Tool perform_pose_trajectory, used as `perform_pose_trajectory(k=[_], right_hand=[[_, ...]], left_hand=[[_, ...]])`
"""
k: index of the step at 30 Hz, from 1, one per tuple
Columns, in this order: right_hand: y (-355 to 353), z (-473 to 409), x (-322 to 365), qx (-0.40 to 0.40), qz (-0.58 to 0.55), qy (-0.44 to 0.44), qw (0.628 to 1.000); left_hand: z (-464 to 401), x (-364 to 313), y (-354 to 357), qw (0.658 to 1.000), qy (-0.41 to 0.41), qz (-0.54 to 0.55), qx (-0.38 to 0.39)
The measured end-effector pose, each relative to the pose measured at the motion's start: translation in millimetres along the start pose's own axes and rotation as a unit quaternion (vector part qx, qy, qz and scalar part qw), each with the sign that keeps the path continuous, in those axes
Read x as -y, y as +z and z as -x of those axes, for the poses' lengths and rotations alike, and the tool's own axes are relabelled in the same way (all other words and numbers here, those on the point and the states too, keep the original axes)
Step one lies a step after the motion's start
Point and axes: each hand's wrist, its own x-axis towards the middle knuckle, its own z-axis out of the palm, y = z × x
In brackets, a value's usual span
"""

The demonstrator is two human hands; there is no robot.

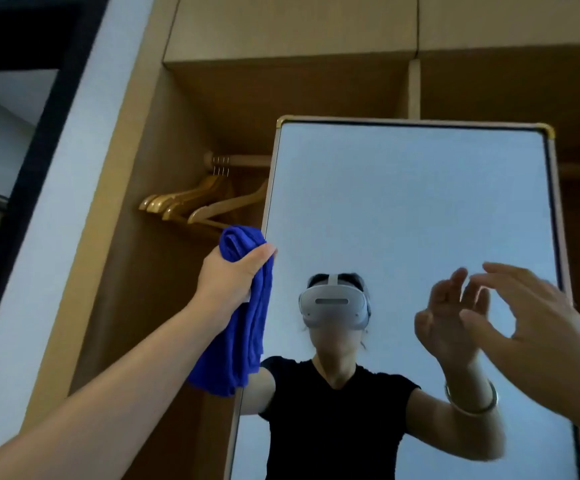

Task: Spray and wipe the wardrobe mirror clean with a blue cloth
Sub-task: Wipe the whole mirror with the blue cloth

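A tall mirror [402, 202] with a thin gold-cornered frame stands in front of an open wooden wardrobe. My left hand [227, 282] is raised at the mirror's left edge and grips a bunched blue cloth [238, 341], which hangs down from my fist beside the frame. My right hand [531, 313] is lifted near the mirror's right side, fingers spread and curled, holding nothing. Its reflection shows in the glass, along with a person in a black shirt and a white headset. No spray bottle is in view.
The wardrobe [281, 81] has a rail with several wooden hangers [191, 202] just left of the mirror's top. A white wall [49, 237] and a dark-framed opening [21, 133] lie to the left.
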Motion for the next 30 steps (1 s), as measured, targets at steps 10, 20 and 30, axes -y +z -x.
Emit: perform_pose_trajectory(k=[10,20,30], right_hand=[[-33.0,-95.0,-35.0,-0.074,0.044,-0.020,0.996],[-45.1,-130.7,-25.1,-0.100,0.093,-0.054,0.989],[-44.2,-136.8,-30.6,-0.105,0.111,-0.070,0.986]], left_hand=[[-59.1,-72.5,30.0,0.998,0.002,-0.036,-0.059],[-90.4,-114.9,46.7,0.997,0.016,-0.037,-0.067],[-98.5,-131.6,53.8,0.999,0.018,0.031,-0.010]])
